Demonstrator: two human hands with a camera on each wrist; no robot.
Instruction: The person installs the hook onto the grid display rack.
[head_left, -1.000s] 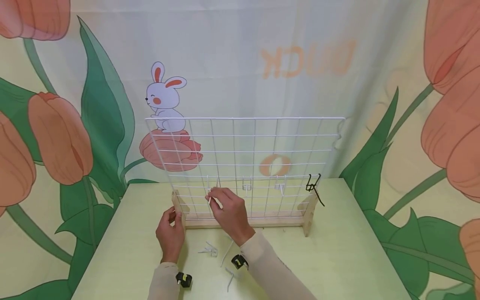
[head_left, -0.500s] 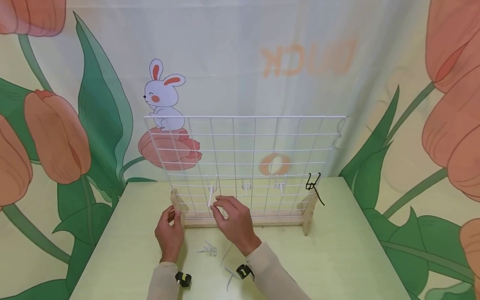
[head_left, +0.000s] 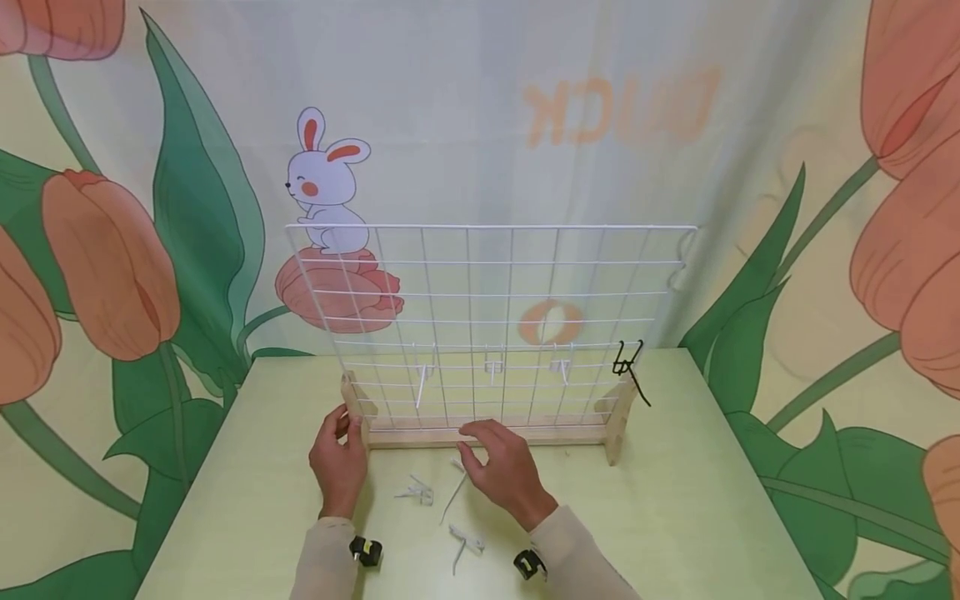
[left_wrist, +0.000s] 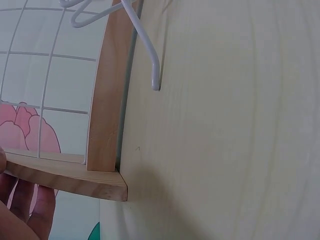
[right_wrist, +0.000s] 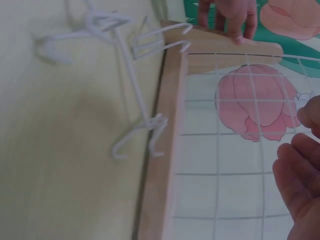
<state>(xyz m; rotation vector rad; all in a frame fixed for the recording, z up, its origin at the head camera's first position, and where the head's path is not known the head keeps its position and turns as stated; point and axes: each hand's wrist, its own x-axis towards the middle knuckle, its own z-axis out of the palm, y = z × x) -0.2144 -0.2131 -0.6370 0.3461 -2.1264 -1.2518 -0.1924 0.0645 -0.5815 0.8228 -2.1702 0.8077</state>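
A white wire grid panel stands upright in a wooden stand. My left hand grips the stand's left end piece, thumb on one side and fingers on the other in the left wrist view. Fingers apart and holding nothing, my right hand hovers before the stand's base, close to a loose white wire hook. From the grid hang a long white hook at left, a second white hook, a third and a black hook at right.
On the table, in front of the stand, lie two more white hooks, one nearer the left hand and one closer to the front. Behind the grid hangs a printed curtain with tulips and a rabbit.
My right hand has let go of the long white hook, which now hangs on the grid's left part, and has moved down and right toward the table. The left hand keeps its grip.
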